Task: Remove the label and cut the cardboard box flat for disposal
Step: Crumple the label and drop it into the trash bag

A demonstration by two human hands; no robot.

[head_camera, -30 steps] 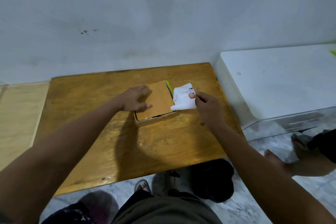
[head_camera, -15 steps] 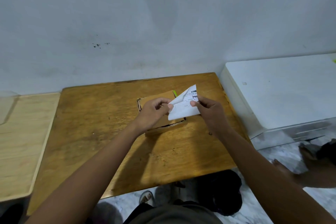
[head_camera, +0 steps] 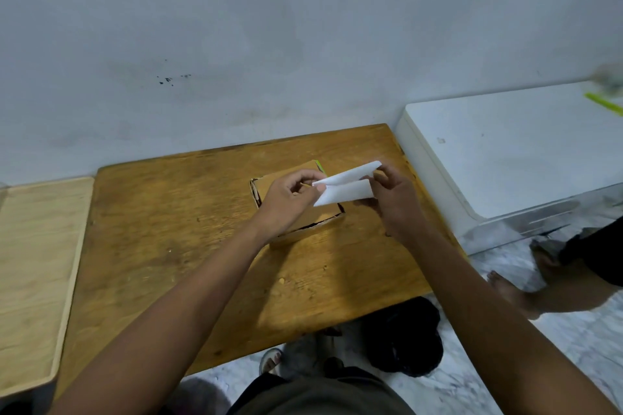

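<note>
Label (head_camera: 344, 187): white, off the box, folded into two long flaps; held in the air at frame centre, just above the box
Left hand (head_camera: 290, 200): fingers curled, pinching the label's left end
Right hand (head_camera: 392, 194): fingertips pinching the label's right end
Cardboard box (head_camera: 269, 187): brown, lying on the wooden table (head_camera: 175, 229) at frame centre, partly hidden under both hands; top face bare; not yet cut, by the look of it
Progress: label removal looks done; getting rid of the paper and cutting the box flat remain
Cutter: something green (head_camera: 319, 165) peeking out behind the box, upper centre; too little visible to tell what
Edges: table's right edge close beside the white cabinet (head_camera: 505, 152) at frame right; wall behind; pale tray (head_camera: 37, 263) at frame left
Open room: bare tabletop left of and in front of the box, lower centre
</note>
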